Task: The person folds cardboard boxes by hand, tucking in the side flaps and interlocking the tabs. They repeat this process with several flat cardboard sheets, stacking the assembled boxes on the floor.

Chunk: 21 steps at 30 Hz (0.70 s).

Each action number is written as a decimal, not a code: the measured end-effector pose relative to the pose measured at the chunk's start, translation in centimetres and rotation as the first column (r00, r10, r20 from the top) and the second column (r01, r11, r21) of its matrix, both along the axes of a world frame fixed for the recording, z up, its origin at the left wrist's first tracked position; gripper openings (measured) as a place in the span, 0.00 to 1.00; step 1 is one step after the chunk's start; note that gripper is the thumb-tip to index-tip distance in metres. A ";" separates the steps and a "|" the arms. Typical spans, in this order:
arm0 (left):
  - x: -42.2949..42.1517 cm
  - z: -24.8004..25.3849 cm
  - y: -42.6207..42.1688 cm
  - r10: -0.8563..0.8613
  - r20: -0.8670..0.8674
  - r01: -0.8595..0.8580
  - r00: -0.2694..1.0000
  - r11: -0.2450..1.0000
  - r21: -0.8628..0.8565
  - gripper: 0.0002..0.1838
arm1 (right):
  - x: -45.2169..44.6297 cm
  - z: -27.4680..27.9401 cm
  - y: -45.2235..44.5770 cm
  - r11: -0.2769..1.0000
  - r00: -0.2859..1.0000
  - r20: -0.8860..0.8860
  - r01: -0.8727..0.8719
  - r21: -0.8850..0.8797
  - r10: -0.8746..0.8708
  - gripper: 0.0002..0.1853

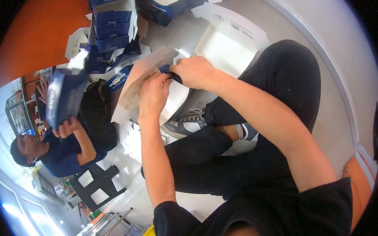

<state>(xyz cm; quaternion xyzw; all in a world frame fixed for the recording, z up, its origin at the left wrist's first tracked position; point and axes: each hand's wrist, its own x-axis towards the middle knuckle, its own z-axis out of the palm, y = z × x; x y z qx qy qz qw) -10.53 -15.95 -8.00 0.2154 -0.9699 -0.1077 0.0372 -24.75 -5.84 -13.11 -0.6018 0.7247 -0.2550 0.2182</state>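
A partly folded cardboard box [176,101], white inside with dark blue on its outer side, sits in front of my crossed legs. My left hand [153,90] is closed on the box's near edge, fingers bent over the wall by a raised pale flap [133,79]. Close beside it, my right hand [194,71] pinches the corner of the same box, where a small dark blue tab [165,69] shows. The fingertips of both hands are partly hidden. Just beyond lies a second open box [223,50], with a printed white flap standing up.
Stacked dark blue boxes [112,28] stand at the upper left, and another open box [166,9] lies at the top. To the left, a seated co-worker [67,155] holds a blurred blue box [65,96]. A black stool [95,183] is lower left; a wall [339,48] runs along the right.
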 end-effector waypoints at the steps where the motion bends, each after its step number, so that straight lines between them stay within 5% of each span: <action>1: -0.1 0.3 0.1 0.008 0.031 -0.008 0.999 1.000 0.009 0.06 | 0.0 0.1 0.0 1.000 0.999 -0.029 -0.016 0.020 0.017 0.18; 5: -0.8 1.0 0.1 -0.018 0.090 0.020 0.996 1.000 -0.024 0.06 | 0.1 1.0 0.1 0.990 0.988 -0.126 -0.077 0.117 0.091 0.12; 15: -2.0 1.0 -1.0 -0.046 0.197 0.044 0.979 0.999 0.018 0.06 | 0.9 -0.8 0.1 1.000 0.995 -0.104 -0.010 -0.001 0.010 0.12; 21: -2.3 0.3 -2.1 0.015 0.192 -0.053 0.981 0.979 0.198 0.06 | -0.2 -1.9 -0.6 0.999 0.992 0.128 0.005 -0.035 -0.001 0.13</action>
